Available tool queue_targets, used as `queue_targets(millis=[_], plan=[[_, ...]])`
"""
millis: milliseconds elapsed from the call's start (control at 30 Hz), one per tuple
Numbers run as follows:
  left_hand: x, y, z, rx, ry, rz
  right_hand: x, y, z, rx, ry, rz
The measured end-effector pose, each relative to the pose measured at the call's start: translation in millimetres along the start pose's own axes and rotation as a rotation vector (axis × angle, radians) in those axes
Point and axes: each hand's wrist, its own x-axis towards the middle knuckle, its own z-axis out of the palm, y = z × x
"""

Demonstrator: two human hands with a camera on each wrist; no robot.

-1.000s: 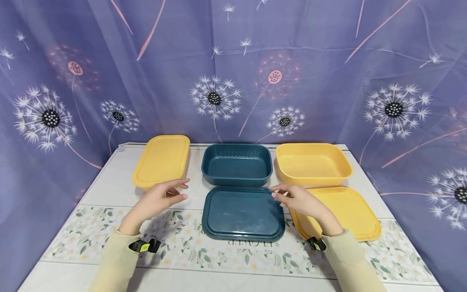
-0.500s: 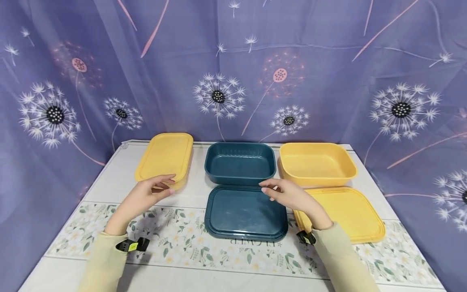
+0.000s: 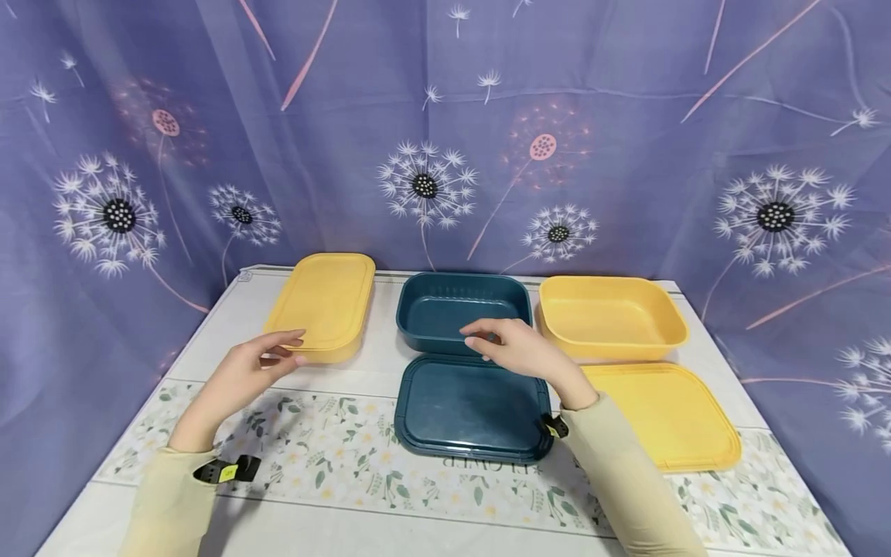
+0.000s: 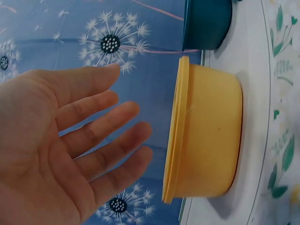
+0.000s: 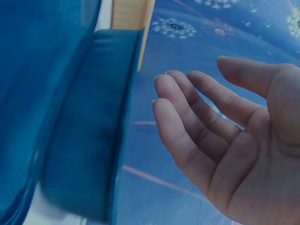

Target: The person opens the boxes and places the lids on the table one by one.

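My left hand (image 3: 240,375) hovers by the near left corner of a yellow lidded food container (image 3: 323,302), fingers relaxed and holding nothing. In the left wrist view its palm and spread fingers face the side of that yellow container (image 4: 208,131). My right hand (image 3: 518,348) hangs over the near edge of an open dark teal container (image 3: 445,309), partly covering it. The teal lid (image 3: 466,410) lies flat just in front of that container. The right wrist view has the loosely bent fingers of this hand (image 5: 211,126) with nothing in them, beside the teal container's wall (image 5: 89,122).
An open yellow container (image 3: 605,317) stands at the back right, with its yellow lid (image 3: 675,418) lying in front, partly behind my right forearm. A white table cover (image 3: 334,503) with a floral band lies underneath. A purple dandelion curtain (image 3: 334,155) hangs close behind the containers.
Both hands have moved left: the left one to the near left corner of the lidded yellow container, the right one from the teal lid's corner to over the teal container's near edge. The containers stay put.
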Motion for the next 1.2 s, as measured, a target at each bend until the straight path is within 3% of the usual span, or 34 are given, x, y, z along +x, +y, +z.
queue_targets(millis=[267,400,667,867,1200], plan=[[-4.5,-4.0,-11.3,0.049,0.079,-0.016,26.4,-25,9,0.028,-0.008,-0.061],[-1.6,-8.0,-10.6,0.061,0.115,-0.023,38.5,-31,15,0.029,0.013,-0.074],[8.7,-15.1,-3.7,0.011,0.171,-0.102,66.9,-37,32,0.06,0.062,-0.1],[14.6,-19.3,-3.5,-0.003,0.249,-0.13,87.1,-43,48,0.1,0.101,-0.119],[25.3,-41.1,-2.1,-0.001,0.279,-0.218,111.8,-53,77,0.189,0.131,-0.069]])
